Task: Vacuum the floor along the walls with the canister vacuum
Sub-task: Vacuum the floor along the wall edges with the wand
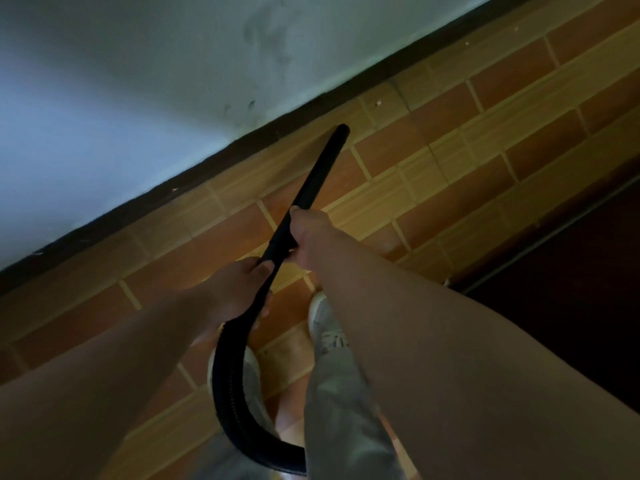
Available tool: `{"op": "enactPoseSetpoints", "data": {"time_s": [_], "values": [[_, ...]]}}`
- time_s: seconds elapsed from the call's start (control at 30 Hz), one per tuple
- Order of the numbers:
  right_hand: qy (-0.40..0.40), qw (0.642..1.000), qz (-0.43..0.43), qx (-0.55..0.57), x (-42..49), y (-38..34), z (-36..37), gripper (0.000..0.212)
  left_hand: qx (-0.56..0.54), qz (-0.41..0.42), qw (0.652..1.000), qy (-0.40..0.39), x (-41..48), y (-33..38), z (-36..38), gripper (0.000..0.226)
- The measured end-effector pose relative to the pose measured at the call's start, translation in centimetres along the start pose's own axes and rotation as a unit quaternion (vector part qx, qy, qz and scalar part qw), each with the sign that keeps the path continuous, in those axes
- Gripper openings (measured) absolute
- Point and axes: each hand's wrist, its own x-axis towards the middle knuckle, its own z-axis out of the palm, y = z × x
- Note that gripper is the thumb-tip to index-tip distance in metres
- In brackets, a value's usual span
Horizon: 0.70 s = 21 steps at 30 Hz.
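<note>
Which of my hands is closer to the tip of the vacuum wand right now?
Right. The right hand grips the wand partway along, nearer its tip by the baseboard; the left hand holds farther back, where the ribbed hose begins.

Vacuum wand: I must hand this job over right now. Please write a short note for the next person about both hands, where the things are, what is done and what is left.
Left hand: grips the rear end of the wand, just before the hose.
Right hand: grips the wand further forward.
The wand tip points at the floor tiles beside the dark baseboard. The canister is out of view.
Done: cannot tell how much wall is covered.
Left: pale specks lie ahead near the baseboard; probably continue that way.
</note>
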Motion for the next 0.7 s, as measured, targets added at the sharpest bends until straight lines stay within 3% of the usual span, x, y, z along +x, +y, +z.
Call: {"op": "enactPoseSetpoints", "data": {"time_s": [0.7], "values": [[-0.042, 0.991, 0.046, 0.119, 0.2, -7.6, -8.8, 0.036, 0.075, -0.015, 0.997, -0.021, 2.0, 10.6, 4.6, 0.025]]}}
